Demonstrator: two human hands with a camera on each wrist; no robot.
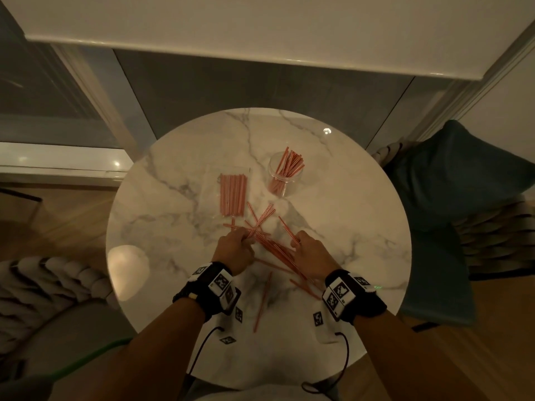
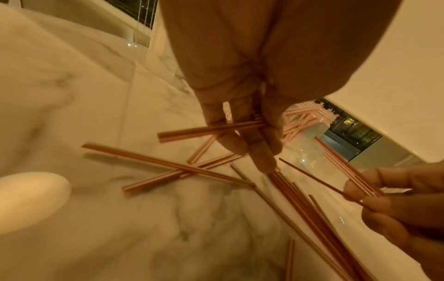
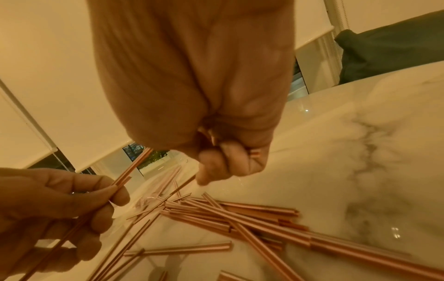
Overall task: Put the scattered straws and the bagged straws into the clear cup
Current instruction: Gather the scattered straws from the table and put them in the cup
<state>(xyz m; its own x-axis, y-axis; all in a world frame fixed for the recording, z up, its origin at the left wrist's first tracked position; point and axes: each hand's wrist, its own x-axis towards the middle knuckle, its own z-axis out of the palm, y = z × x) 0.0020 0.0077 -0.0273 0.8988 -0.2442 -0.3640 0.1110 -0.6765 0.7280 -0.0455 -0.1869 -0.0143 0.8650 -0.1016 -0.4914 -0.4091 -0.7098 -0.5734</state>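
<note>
Pink striped straws (image 1: 270,246) lie scattered across the middle of the round marble table (image 1: 362,215). My left hand (image 1: 246,240) pinches a few of them (image 2: 211,131) over the pile's left side. My right hand (image 1: 298,241) grips a straw (image 2: 319,183) at the pile's right side, its fingers (image 3: 228,163) curled. Beyond the hands stands the clear cup (image 1: 285,175) with several straws leaning in it. To the cup's left a clear bag of straws (image 1: 233,195) lies flat.
A teal cushioned seat (image 1: 451,180) is right of the table and a knitted grey chair (image 1: 49,287) is at the lower left. One straw (image 1: 263,302) lies alone between my wrists. A window ledge (image 1: 202,39) runs behind the table.
</note>
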